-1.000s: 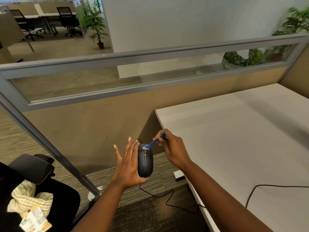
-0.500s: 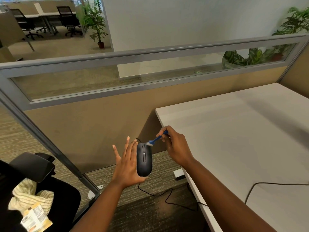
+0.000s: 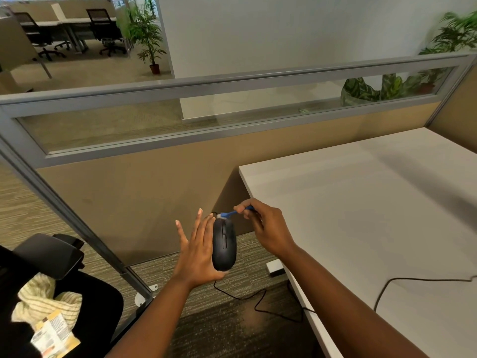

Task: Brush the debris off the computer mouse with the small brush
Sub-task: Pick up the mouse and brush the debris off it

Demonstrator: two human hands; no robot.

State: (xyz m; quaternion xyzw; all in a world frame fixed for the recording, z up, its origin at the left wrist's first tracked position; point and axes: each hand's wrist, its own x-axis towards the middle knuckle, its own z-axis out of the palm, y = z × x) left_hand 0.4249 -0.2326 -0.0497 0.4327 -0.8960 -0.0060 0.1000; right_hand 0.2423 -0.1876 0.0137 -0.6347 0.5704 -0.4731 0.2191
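Black computer mouse (image 3: 223, 245): held upright in the air left of the white desk (image 3: 374, 202), over carpet. Left hand (image 3: 198, 250): fingers straight, palm flat against the mouse's side, thumb under its lower end. Right hand (image 3: 265, 228): pinching the small blue brush (image 3: 230, 214), bristles at the mouse's top end. Black cord (image 3: 258, 301): trails from the mouse toward the desk.

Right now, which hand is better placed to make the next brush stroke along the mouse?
The right hand: it already pinches the small blue brush, bristles at the mouse's far end. The left hand is busy supporting the mouse with straight fingers.
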